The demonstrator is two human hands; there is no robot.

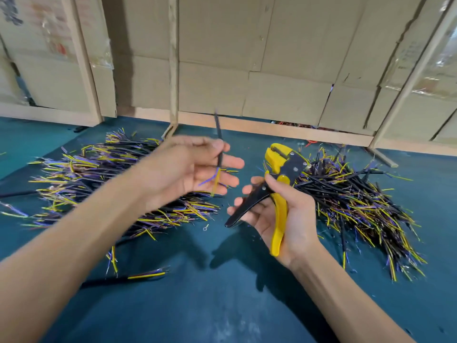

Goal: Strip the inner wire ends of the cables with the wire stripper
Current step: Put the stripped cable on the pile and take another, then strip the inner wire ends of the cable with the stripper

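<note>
My left fingers (222, 147) pinch a cable (219, 144) upright, its wires hanging over my palm; my right fingers (249, 191) grasp the stripper (280, 179) just beside.

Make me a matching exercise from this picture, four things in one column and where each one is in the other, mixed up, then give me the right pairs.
Things:
1. wire stripper
2. single black cable
3. small metal ring terminal
4. loose cable with a yellow wire end

Places:
A. pinched in the left hand
B. lying on the blue mat near the left forearm
C. gripped in the right hand
D. lying on the mat between the two hands

Pairs: 1-C, 2-A, 3-D, 4-B
</note>
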